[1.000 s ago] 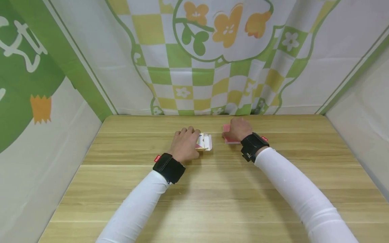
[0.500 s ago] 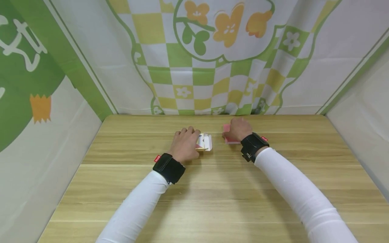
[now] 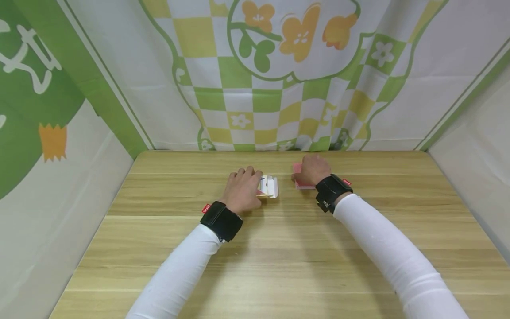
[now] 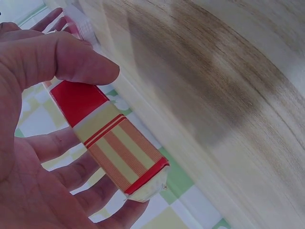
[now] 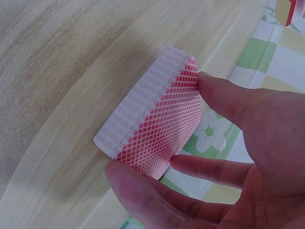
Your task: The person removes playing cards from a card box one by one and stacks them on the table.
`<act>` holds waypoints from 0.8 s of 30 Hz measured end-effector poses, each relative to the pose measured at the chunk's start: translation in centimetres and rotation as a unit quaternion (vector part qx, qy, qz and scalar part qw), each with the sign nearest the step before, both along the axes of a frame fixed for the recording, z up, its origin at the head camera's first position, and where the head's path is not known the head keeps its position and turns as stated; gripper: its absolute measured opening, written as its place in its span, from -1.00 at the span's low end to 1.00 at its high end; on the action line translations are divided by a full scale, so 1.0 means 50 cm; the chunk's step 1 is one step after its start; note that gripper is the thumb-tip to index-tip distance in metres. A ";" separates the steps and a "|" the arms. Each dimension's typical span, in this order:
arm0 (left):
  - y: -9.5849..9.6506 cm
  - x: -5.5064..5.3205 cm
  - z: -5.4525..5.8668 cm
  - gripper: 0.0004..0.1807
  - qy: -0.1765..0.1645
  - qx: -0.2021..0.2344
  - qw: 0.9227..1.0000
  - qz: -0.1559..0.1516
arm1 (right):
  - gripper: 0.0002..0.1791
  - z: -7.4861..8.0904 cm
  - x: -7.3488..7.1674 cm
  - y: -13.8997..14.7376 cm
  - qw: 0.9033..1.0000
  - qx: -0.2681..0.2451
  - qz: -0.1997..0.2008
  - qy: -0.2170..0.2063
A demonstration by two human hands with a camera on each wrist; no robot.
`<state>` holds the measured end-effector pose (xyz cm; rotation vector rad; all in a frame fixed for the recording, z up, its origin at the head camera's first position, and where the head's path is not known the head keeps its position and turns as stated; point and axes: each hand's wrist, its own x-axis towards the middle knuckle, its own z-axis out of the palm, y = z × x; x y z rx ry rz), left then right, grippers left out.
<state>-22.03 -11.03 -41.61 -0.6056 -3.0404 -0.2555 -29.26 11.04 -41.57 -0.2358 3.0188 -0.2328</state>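
Observation:
My left hand holds a playing-card box flat near the back of the table. Its white end flap stands open, facing right. In the left wrist view the thumb lies over the red part of the box's striped side, with the other fingers along the far side. A short gap to the right, my right hand grips a deck of playing cards from above. Its thumb and fingers sit at opposite edges of the deck, whose red patterned back faces up. The right hand covers much of the deck in the head view.
The wooden table ends at the back against a checked fabric curtain. Fabric walls also rise at the left and right. Both wrists wear black straps.

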 end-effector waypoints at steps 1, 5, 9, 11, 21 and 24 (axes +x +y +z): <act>0.000 0.000 -0.001 -0.30 0.000 -0.001 1.000 0.000 | -0.53 0.000 0.000 0.000 1.000 0.000 0.000 -0.001; 0.001 -0.001 -0.001 -0.30 -0.002 -0.005 1.000 0.002 | -0.52 0.000 0.000 0.000 1.000 0.000 -0.001 -0.002; 0.002 0.000 0.001 -0.30 -0.005 -0.005 1.000 0.001 | -0.52 0.000 -0.001 0.001 1.000 0.004 -0.002 0.001; 0.002 0.000 0.002 -0.29 -0.007 -0.004 1.000 0.001 | -0.51 -0.001 0.000 0.002 1.000 0.004 -0.003 0.001; 0.003 0.000 0.005 -0.27 -0.008 -0.007 1.000 0.002 | -0.51 -0.003 -0.001 0.002 1.000 0.000 0.000 0.007; 0.002 0.000 0.005 -0.27 -0.008 -0.007 1.000 0.002 | -0.51 -0.004 -0.002 0.001 1.000 0.001 0.000 0.008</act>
